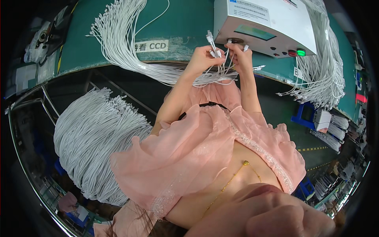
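Head cam: green bench [189,23] with a white box [272,23] on it, white cable bundles [118,39] either side of the box. By the box's front, left hand [201,59] has fingers curled round cable ends [210,38]; right hand [243,58] pinches 1 plug [229,41].

The cables [209,38] are white, with white plugs; the big heap [96,146] looks a shade greyer. Dull green covers the counter [189,19], where a white sign [152,46] bears black lettering. The machine [284,25] is off-white, its screen [254,32] pale green, one button [292,53] red and another button [301,52] glowing bright green. The blouse [185,142] is plain peach-pink with silvery, glittering trim [256,146]; the necklace [225,188] is gold, the stool [303,114] blue.
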Action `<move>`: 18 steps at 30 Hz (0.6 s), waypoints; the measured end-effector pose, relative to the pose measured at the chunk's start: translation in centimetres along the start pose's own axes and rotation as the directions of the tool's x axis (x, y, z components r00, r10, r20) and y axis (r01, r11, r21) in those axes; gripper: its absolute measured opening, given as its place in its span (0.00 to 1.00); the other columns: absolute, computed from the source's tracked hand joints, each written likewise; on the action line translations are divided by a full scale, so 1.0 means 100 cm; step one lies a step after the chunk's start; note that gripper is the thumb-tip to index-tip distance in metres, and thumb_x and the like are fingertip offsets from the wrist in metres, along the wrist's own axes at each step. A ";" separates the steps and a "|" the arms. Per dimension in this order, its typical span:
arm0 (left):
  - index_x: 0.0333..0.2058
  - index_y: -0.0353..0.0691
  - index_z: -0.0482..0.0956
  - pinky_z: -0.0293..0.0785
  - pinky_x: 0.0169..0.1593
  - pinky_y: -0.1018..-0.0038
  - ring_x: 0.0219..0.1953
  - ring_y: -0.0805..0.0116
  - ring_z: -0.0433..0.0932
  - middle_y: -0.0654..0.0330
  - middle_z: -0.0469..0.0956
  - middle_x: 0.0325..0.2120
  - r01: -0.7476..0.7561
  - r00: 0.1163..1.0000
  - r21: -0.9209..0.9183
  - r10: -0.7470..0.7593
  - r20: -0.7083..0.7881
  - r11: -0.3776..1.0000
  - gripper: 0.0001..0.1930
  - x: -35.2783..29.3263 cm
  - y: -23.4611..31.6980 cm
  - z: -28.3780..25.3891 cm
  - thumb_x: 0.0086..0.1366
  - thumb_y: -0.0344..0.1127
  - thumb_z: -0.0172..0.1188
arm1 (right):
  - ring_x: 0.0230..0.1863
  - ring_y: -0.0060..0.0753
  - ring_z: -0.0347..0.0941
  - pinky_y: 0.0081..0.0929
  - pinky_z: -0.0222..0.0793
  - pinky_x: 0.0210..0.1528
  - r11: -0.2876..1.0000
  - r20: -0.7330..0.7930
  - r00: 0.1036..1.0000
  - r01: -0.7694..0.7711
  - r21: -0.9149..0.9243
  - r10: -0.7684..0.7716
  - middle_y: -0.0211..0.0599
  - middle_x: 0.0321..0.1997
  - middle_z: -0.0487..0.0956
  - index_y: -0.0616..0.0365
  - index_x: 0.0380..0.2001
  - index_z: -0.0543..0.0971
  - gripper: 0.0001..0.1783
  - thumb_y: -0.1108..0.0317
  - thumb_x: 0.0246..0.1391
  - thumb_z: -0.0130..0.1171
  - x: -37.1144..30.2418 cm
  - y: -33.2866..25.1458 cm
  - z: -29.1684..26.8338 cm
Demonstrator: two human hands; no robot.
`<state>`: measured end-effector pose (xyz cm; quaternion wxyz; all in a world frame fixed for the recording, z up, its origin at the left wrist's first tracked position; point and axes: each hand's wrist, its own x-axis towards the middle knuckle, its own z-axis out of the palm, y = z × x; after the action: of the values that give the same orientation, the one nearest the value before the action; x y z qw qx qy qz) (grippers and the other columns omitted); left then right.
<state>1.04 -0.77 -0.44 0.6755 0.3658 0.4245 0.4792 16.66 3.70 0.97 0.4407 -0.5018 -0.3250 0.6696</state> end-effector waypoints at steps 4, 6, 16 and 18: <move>0.37 0.30 0.72 0.76 0.30 0.81 0.29 0.71 0.79 0.54 0.78 0.27 0.012 0.997 -0.004 -0.012 -0.074 1.000 0.15 -0.001 0.006 0.005 0.50 0.22 0.63 | 0.13 0.11 0.55 0.14 0.44 0.15 0.981 0.019 0.996 0.086 -0.173 -0.084 0.25 0.14 0.69 0.65 0.25 0.80 0.09 0.70 0.41 0.60 -0.011 0.003 -0.002; 0.35 0.31 0.72 0.75 0.25 0.82 0.25 0.72 0.79 0.55 0.78 0.25 -0.035 0.993 0.036 0.039 -0.112 0.999 0.13 -0.002 0.011 0.005 0.50 0.23 0.64 | 0.14 0.11 0.56 0.14 0.45 0.15 0.984 0.056 0.996 0.080 -0.157 -0.072 0.25 0.14 0.69 0.66 0.25 0.80 0.09 0.69 0.42 0.60 -0.016 -0.002 0.001; 0.39 0.27 0.72 0.78 0.37 0.78 0.36 0.63 0.79 0.50 0.76 0.34 -0.083 0.992 -0.059 0.077 -0.105 0.995 0.12 0.000 0.018 0.004 0.63 0.31 0.52 | 0.14 0.13 0.57 0.16 0.46 0.15 0.998 -0.147 0.988 0.040 -0.048 -0.047 0.24 0.14 0.69 0.62 0.18 0.78 0.06 0.72 0.36 0.66 -0.004 0.001 -0.003; 0.41 0.27 0.72 0.78 0.36 0.78 0.35 0.64 0.79 0.51 0.76 0.33 -0.076 0.992 -0.064 0.069 -0.107 0.995 0.12 -0.001 0.018 -0.002 0.63 0.31 0.52 | 0.14 0.13 0.57 0.16 0.46 0.15 0.994 -0.145 0.984 0.100 -0.037 -0.104 0.25 0.15 0.69 0.62 0.18 0.78 0.07 0.73 0.35 0.66 -0.002 0.003 0.000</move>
<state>0.19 -0.32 1.12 0.6465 0.3323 0.4292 0.5361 16.59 3.39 0.84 0.4896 -0.5388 -0.3270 0.6026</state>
